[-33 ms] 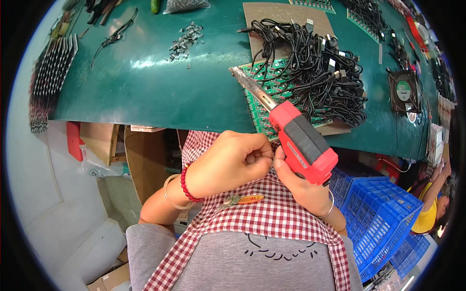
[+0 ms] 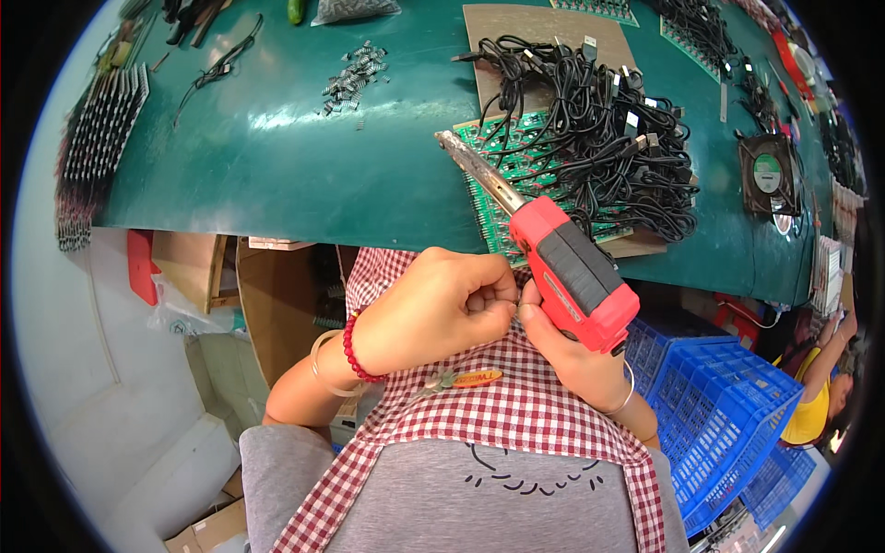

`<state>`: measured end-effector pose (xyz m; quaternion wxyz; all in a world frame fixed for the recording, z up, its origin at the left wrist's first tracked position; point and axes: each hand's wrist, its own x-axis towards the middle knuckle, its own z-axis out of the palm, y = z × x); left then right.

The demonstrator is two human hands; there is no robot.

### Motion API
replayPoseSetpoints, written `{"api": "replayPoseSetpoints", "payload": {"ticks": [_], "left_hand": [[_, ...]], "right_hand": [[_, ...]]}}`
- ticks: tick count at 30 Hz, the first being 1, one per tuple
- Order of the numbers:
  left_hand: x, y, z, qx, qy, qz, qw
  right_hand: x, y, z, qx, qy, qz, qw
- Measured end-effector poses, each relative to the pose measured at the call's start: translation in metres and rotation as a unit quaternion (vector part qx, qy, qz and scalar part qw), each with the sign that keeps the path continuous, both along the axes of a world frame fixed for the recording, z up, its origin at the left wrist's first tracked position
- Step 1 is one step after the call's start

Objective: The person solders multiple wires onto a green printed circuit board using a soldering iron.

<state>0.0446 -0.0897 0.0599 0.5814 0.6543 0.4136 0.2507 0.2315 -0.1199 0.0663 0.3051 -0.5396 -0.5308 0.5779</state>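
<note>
- Two hands met below the near edge of the green bench (image 2: 277,175), over a red-checked apron (image 2: 516,415).
- Right hand (image 2: 562,346) wrapped around the grip of a red soldering gun (image 2: 572,267), metal tip angled up and left over the bench's near edge.
- Left hand (image 2: 442,304) curled into a loose fist, fingertips pinched together just beside the gun's grip; whatever sits between them too small to tell.
- Red bead bracelet (image 2: 353,350) and a thin bangle on the left wrist.
- Green circuit boards (image 2: 498,184) under the tip at the near edge, beneath a tangle of black cables (image 2: 608,129).
- Small pile of metal parts (image 2: 355,78) toward the far edge.
- Small black fan (image 2: 767,173) near the right edge.
- Blue plastic crate (image 2: 728,405) beneath the bench, right of the lap.
</note>
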Motion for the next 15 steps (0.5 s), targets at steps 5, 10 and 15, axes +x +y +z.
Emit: {"api": "replayPoseSetpoints", "payload": {"ticks": [5,10,15], "left_hand": [[-0.009,-0.005,-0.022,-0.287,-0.120,0.080,0.947],[-0.018,0.010,-0.042,-0.303,-0.096,0.142,0.938],[-0.014,0.014,-0.045,-0.315,-0.073,0.132,0.937]], "right_hand": [[0.013,-0.012,-0.005,0.011,0.016,-0.055,0.998],[0.065,-0.039,-0.019,0.054,0.033,-0.098,0.993],[0.087,-0.070,-0.033,0.028,0.002,-0.066,0.997]]}}
